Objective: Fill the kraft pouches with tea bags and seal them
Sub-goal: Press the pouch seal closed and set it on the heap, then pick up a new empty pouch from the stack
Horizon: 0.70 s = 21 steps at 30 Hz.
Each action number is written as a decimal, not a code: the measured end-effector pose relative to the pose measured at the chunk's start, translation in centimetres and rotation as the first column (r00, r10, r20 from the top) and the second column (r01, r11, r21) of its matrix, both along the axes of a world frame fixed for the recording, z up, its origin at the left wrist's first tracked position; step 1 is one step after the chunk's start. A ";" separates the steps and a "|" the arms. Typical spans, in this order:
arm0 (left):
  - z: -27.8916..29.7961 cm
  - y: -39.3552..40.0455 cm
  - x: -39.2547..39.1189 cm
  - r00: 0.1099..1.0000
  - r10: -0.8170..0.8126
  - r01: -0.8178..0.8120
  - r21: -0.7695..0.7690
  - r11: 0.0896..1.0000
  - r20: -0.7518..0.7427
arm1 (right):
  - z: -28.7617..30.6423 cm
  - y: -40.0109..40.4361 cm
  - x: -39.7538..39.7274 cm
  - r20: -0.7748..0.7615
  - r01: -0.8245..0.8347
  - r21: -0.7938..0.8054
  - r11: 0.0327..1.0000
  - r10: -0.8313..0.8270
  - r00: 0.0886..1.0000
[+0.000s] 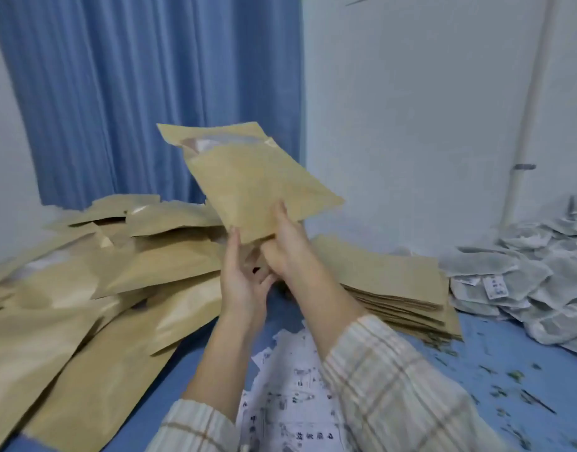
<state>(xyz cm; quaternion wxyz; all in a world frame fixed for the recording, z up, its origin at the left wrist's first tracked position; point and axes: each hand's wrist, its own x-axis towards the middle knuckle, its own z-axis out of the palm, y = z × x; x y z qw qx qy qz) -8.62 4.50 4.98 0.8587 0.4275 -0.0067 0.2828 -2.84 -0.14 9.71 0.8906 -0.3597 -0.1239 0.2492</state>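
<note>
Right hand (285, 246) pinches kraft pouch (248, 177) at its bottom edge, raised above the table; left hand (244, 272) relaxed below. Looks light, stiff-ish, creasable; better gripped by edges, mouth up.

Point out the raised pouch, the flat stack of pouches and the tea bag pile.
raised pouch (248, 187), head view, middle of its front face
flat stack of pouches (394, 275), head view, top sheet
tea bag pile (541, 282), head view, middle of heap
</note>
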 end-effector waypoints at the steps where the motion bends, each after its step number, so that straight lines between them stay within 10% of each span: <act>1: 0.0 1.4 0.5 1.000 -0.010 0.010 -0.085 0.996 -0.002 | 2.0 2.9 0.4 0.013 -0.138 -0.149 0.979 0.142 0.990; 5: -1.7 4.5 2.5 0.996 -0.005 -0.008 -0.141 0.990 -0.094 | 1.6 8.8 2.4 -0.002 -0.293 -0.374 0.880 0.315 0.949; 11: -4.5 3.4 6.0 0.966 -0.071 0.049 -0.094 0.994 -0.250 | -5.7 5.4 7.5 0.276 0.209 -0.574 0.792 -0.054 0.960; 16: -6.1 0.6 8.6 0.917 -0.146 0.116 -0.101 0.988 -0.371 | -10.4 0.1 12.3 0.852 0.856 -0.518 0.009 0.102 0.514; 21: -7.6 -1.1 9.7 0.884 -0.158 0.130 -0.095 0.987 -0.440 | -13.9 -4.1 14.9 0.686 0.766 -0.566 -0.306 0.341 0.643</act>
